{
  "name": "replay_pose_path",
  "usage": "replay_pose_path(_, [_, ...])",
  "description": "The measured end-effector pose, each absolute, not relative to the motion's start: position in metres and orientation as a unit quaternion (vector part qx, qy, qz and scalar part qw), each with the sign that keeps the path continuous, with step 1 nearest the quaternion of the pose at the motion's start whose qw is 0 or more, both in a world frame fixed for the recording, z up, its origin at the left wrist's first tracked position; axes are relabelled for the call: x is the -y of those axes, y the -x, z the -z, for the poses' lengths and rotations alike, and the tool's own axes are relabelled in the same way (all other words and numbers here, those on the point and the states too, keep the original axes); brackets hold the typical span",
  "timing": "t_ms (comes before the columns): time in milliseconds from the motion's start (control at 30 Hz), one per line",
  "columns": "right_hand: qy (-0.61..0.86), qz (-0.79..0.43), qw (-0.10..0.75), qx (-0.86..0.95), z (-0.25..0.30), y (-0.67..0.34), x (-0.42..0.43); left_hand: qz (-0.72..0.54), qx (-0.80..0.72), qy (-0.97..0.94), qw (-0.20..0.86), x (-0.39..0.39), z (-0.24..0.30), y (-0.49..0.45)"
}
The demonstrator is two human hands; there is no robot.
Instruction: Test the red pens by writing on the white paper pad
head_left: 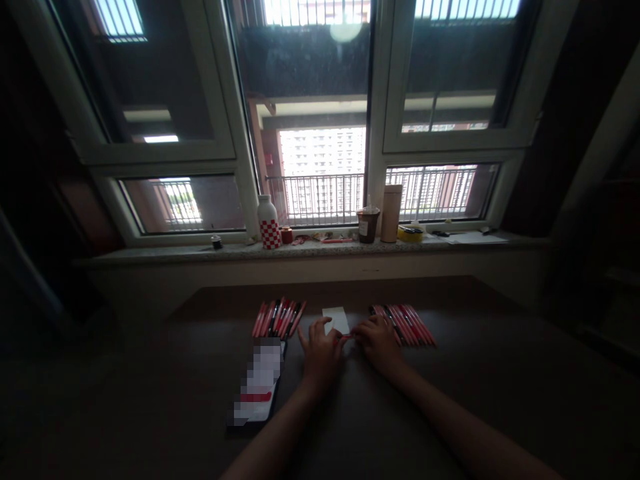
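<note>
Between my two hands is a slim pink pen [346,337], held level just above or on the table. My left hand [320,350] pinches its left end, with the other fingers loosely bent. At the right end, the fingertips of my right hand [380,343] close on it. Under and behind the hands lies a small whitish paper pad [336,318]. A row of pink and black pens [278,319] is to the left of my left hand. More pink pens [411,325] lie side by side beyond my right hand, which partly covers them.
A phone [260,383] with a blurred screen lies on the dark table [475,373] left of my forearm. On the windowsill [235,252] stand a checkered bottle [270,230], a drink cup [368,225], a tan cylinder [391,213] and a yellow tape roll [410,234].
</note>
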State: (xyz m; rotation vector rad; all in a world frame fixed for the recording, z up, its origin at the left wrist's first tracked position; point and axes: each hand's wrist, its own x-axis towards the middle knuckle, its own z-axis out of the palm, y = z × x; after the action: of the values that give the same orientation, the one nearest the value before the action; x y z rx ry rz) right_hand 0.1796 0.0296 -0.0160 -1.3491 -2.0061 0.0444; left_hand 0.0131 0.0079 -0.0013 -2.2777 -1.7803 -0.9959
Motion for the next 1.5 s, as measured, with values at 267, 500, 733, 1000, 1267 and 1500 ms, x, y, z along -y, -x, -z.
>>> replay_pose_path(267, [0.526, -0.010, 0.351, 0.775, 0.015, -0.179, -0.029, 0.338, 0.585, 0.737, 0.027, -0.007, 0.000, -0.013])
replay_pose_path(500, [0.532, -0.014, 0.344, 0.774, 0.015, -0.178, -0.029, 0.344, 0.582, 0.737, -0.004, -0.008, 0.000, -0.011])
replay_pose_path(733, [0.549, -0.012, 0.338, 0.764, 0.015, -0.179, -0.030, 0.366, 0.578, 0.729, -0.019, -0.010, 0.002, -0.009])
replay_pose_path(1000, [0.548, -0.019, 0.338, 0.765, 0.018, -0.179, -0.032, 0.374, 0.578, 0.724, -0.035, -0.012, 0.003, -0.006])
replay_pose_path(1267, [0.545, -0.019, 0.342, 0.765, 0.016, -0.180, -0.030, 0.360, 0.584, 0.726, -0.049, -0.009, 0.001, -0.008])
replay_pose_path(1500, [0.553, -0.027, 0.342, 0.759, 0.016, -0.180, -0.029, 0.357, 0.604, 0.711, -0.032, -0.009, -0.006, -0.017])
